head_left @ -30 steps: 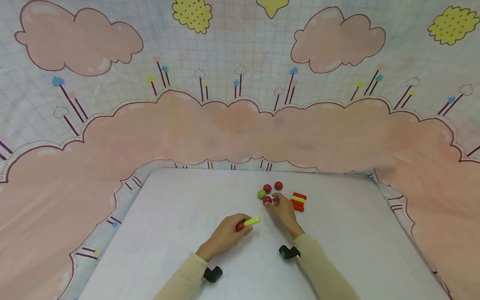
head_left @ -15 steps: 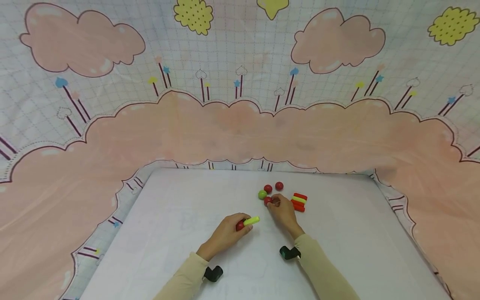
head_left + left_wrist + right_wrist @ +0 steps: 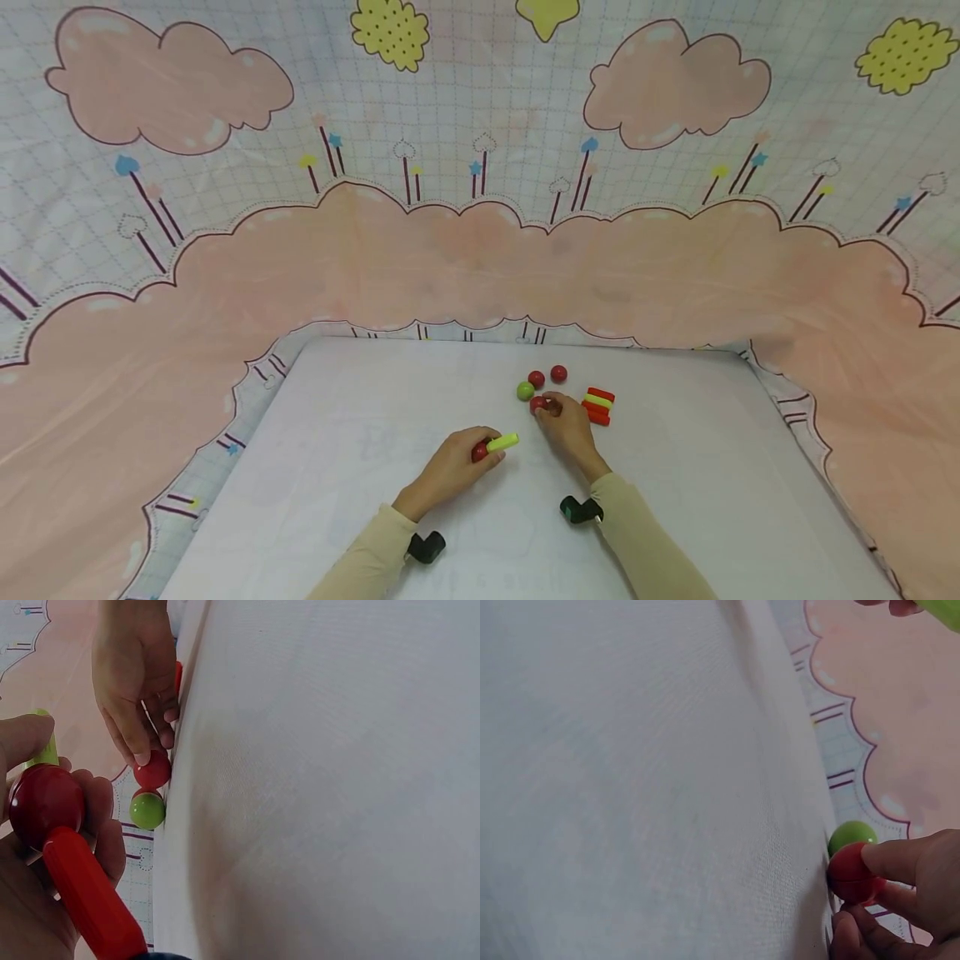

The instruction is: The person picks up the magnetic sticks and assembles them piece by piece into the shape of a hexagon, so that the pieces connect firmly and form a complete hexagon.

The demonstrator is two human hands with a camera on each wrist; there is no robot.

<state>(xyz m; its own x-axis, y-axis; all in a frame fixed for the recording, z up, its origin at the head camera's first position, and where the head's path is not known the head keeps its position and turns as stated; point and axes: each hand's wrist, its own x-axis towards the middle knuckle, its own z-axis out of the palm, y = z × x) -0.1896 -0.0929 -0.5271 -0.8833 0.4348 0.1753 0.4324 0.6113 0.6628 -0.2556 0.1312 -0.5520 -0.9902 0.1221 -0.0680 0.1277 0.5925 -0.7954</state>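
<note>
In the head view my left hand (image 3: 452,463) holds a red ball (image 3: 46,804) with a yellow-green rod (image 3: 503,442) sticking out of it. The left wrist view also shows a red rod (image 3: 91,896) joined to that ball on the other side. Farther forward, my right hand (image 3: 570,427) pinches a second red ball (image 3: 851,871) between thumb and fingers, low at the table surface. Right by this ball lies a green ball (image 3: 525,391). Two more red balls, one nearer (image 3: 536,379) and one farther (image 3: 558,373), rest just behind.
To the right of my right hand, several short red rods (image 3: 597,420) lie side by side with a yellow-green rod (image 3: 597,401). Everything rests on a white table (image 3: 360,400). A cloud-patterned cloth (image 3: 480,258) hangs behind its far edge.
My right thumb and fingers have come together on the red ball and shifted it very slightly toward me. My left hand keeps its hold and its place.
</note>
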